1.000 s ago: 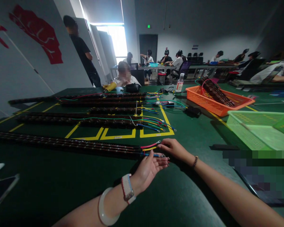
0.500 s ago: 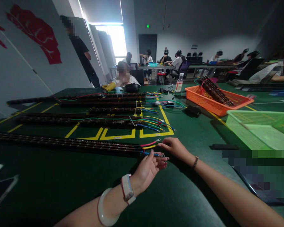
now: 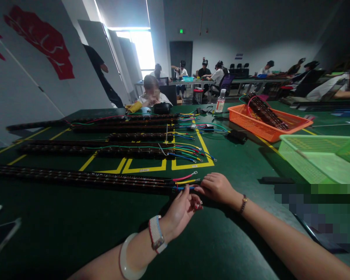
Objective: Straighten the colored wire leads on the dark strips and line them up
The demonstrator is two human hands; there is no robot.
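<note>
Spreading wide beneath everything, a green desk [image 3: 76, 221] carries several dark bundles, and the nearest bundle [image 3: 105, 181] runs from the left edge to the middle, ending right at the person's two bare hands. From where I stand, the left hand [image 3: 179, 217] is just below that end, its thumb raised against the wiring and its other fingers curled; I cannot tell whether they grip anything. The right hand [image 3: 218, 188] bends in opposite, its fingertips drawn close together at the far end of the blue lead [image 3: 179, 188] — whether they pinch it is hidden. Above, the yellow lead [image 3: 186, 182] and the red lead [image 3: 183, 177] stick out side by side from the same end. Smallest of all, a metal lug [image 3: 195, 172] tips the red lead.

To handle this well, I judge, the left thumb should steady the blue lead close to the bundle while the right fingers work only near its tip — light pressure, no tugging where the wires leave the bundle. Keeping the yellow and red leads apart from it should prevent tangling.
</note>
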